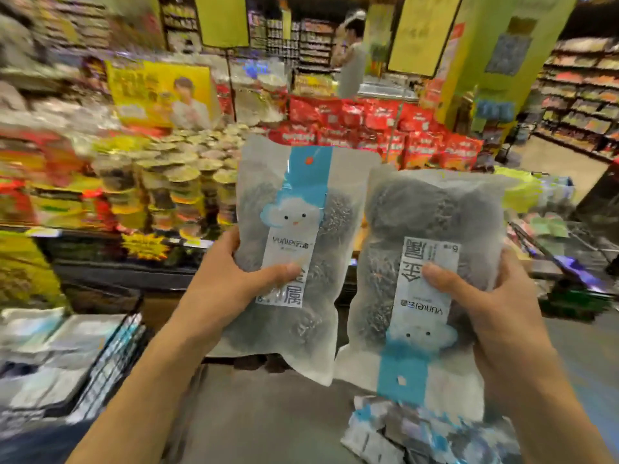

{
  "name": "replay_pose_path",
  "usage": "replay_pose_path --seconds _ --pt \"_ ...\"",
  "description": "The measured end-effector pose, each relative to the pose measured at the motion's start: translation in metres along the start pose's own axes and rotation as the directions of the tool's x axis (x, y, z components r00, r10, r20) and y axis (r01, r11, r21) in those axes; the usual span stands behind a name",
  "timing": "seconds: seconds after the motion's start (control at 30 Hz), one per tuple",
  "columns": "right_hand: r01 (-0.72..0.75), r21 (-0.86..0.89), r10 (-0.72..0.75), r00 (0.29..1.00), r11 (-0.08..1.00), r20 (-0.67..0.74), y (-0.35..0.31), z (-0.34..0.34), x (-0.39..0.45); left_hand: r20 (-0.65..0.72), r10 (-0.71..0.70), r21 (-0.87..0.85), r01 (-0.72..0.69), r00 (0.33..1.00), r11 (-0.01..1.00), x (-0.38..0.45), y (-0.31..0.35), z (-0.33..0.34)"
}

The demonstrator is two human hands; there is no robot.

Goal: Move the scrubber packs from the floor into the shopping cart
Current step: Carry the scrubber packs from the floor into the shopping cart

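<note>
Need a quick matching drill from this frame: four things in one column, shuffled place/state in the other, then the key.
Things
1. left-hand scrubber pack
2. right-hand scrubber pack
3. pile of scrubber packs
4. shopping cart

Place or state
A. wire side at lower left, packs inside
B. held with the cloud face upright
C. lying on the floor, bottom right
D. held with the cloud face upside down

Pairs: 1-B, 2-D, 3-C, 4-A

The left hand grips pack 1; the right hand grips pack 2.
</note>
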State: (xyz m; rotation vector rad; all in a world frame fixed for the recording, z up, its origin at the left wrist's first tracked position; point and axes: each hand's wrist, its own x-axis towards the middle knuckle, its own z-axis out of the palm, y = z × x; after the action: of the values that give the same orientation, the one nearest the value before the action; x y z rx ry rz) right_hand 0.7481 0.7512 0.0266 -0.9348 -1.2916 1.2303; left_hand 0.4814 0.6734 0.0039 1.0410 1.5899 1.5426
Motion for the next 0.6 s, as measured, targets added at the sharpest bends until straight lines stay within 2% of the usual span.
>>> replay_pose_path --seconds 0.23,0.4,0.6 --pt "-0.055 -0.039 0.062 0.974 0.998 0.219 0.016 0.186 -0.049 -0.228 0.005 -0.017 -0.009 0.974 1.000 -0.039 -0.024 -0.196" --pt "-0.126 -0.041 0.132 0.926 0.991 0.354 0.042 0.326 -0.086 -0.338 -0.064 -0.048 0.051 0.939 0.998 -0.068 -0.046 -0.341" --pt "-0.200 -0.093 0.220 0.847 0.975 0.483 0.075 0.460 -0.108 -0.479 -0.133 -0.032 0.134 0.868 0.991 -0.088 -0.071 -0.465"
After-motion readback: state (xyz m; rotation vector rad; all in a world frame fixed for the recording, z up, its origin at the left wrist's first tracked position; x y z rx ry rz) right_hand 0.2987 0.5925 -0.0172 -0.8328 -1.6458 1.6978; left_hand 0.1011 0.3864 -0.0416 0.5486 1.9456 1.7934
